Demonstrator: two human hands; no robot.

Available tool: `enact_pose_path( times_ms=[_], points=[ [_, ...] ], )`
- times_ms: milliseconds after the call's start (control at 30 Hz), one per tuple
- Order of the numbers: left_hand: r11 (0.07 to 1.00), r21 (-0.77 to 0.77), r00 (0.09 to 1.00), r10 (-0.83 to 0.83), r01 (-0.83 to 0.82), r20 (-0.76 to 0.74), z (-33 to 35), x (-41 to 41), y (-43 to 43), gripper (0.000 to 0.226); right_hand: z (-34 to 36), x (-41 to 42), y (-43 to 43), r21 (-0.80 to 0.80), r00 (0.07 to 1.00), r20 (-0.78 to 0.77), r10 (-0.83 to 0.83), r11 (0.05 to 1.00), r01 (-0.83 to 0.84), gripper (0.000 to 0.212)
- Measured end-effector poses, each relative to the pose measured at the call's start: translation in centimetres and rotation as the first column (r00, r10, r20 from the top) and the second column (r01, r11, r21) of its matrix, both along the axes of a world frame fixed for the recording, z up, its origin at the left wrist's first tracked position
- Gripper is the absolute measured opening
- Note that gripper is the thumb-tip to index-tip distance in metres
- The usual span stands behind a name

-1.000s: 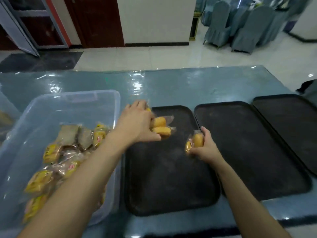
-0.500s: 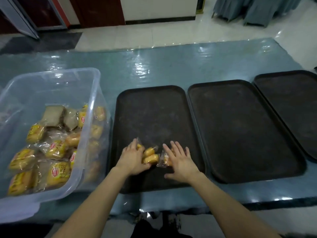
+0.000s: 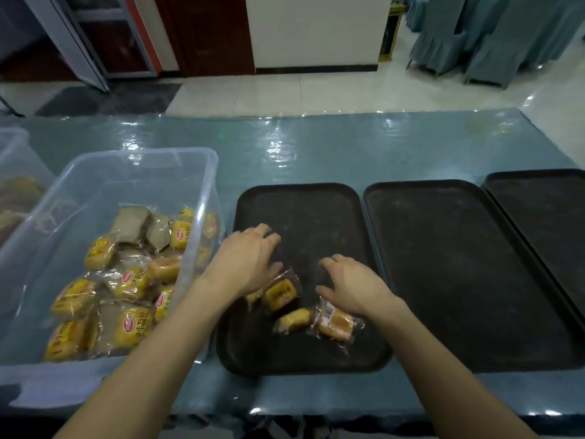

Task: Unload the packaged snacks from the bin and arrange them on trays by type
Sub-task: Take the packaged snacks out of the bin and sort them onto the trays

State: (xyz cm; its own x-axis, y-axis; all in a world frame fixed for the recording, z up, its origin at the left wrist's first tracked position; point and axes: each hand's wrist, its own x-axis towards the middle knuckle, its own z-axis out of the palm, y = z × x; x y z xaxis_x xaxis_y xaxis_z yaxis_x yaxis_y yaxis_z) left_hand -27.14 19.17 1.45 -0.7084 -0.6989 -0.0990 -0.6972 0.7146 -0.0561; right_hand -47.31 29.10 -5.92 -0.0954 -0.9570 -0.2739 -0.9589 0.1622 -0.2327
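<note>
Head view. Yellow snack packets (image 3: pixel 292 320) are seen lying on the near half of the leftmost tray (image 3: pixel 316 204). Left hand (image 3: pixel 250 264) and right hand (image 3: pixel 351 283) are held palm-down over that tray, fingers spread, nothing gripped. Bin (image 3: pixel 142 163), left of the tray, is part-filled with packets.

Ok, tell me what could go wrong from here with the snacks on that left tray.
1. The clear-wrapped yellow snack packets lie crooked and bunched near the front of the leftmost black rectangular tray. The left hand and the right hand are right over them and may nudge them further askew.
2. The clear plastic bin mixes yellow packets with grey-brown wrapped ones, so the two types could end up on one tray.
</note>
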Motion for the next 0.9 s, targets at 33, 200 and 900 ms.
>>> enact_pose_path(
  times_ms=[33, 200, 900],
  points=[
    [0.998, -0.059, 0.999, -0.02, 0.017, -0.045, 1.6, 0.9, -0.4, 0.053, 1.6, 0.7, -0.8, -0.059, 1.0, -0.021, 0.0, 0.998, -0.001, 0.061],
    [0.982, -0.185, 0.979, -0.005, -0.034, -0.201, 6.0, 8.3, -5.1, 0.045, 7.3, 6.6, -5.0, -0.315, 1.0, 0.0, 0.014, 0.949, -0.013, 0.048],
    [0.988, 0.153, 0.905, -0.094, 0.033, 0.414, -6.0, 29.6, -20.9, 0.075, -0.4, 28.5, -22.0, 0.432, 1.0, -0.007, 0.019, 0.902, -0.014, 0.108]
  ],
)
